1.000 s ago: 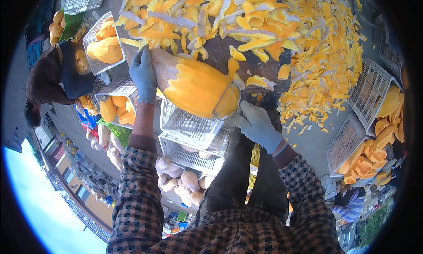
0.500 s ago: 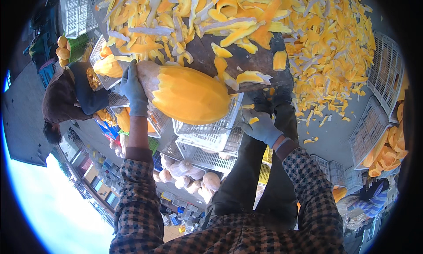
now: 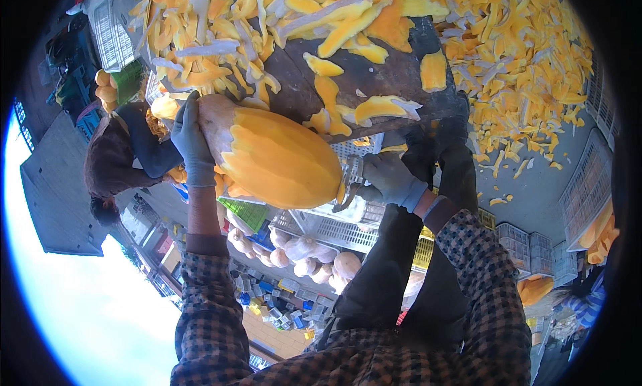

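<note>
A large, partly peeled squash lies across in front of me, its far end against the dark wooden board. Bare orange flesh covers most of it; pale skin stays on at the left end. My left hand, in a grey glove, is closed around that skin-covered end. In my right hand, also gloved, the fingers wrap the handle of a metal peeler. Its blade touches the squash's right end, where a small strip of orange hangs. Loose peel strips lie over the board.
A wide heap of peelings covers the ground at the right. Another person bends over at the left. Unpeeled squashes lie beyond the white crates below the board. More crates stand at the far right.
My right hand has brought the peeler left onto the squash's right end; before, it was apart. The squash has tipped slightly, right end lower. The whole view has shifted a little.
</note>
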`<state>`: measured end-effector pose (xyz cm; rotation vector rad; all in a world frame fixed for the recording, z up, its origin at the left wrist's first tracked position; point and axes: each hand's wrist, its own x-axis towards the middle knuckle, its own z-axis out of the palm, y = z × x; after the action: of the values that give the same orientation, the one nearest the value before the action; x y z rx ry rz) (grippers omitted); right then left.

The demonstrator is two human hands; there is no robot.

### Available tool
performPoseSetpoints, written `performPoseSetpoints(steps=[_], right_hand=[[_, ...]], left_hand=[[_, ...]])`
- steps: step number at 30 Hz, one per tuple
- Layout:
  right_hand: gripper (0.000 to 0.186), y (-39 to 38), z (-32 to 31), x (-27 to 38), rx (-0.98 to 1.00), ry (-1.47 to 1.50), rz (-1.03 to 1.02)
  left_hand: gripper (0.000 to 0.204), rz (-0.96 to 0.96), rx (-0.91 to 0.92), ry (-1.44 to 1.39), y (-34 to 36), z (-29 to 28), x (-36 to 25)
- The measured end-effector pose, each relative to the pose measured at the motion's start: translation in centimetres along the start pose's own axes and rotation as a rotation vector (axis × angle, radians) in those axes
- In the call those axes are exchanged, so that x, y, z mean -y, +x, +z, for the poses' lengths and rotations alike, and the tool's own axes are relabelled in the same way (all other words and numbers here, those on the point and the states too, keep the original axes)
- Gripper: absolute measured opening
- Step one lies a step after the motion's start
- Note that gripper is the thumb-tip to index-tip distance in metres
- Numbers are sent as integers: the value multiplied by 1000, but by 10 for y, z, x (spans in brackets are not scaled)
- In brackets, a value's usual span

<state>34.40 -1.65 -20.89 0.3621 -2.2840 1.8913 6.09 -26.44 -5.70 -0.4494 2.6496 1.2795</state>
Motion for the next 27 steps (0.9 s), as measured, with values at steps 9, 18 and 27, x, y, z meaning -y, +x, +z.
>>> performPoseSetpoints(steps=[9, 18, 27], right_hand=[[36, -13, -32, 21, 18, -57, 227], [31, -10, 5, -27, 184, -116, 122], [35, 18, -51, 48, 60, 45, 236]], left_hand=[[30, 29, -23, 37, -1, -4, 1], [29, -82, 1, 19, 13, -6, 2], [27, -82, -5, -75, 8, -3, 0]])
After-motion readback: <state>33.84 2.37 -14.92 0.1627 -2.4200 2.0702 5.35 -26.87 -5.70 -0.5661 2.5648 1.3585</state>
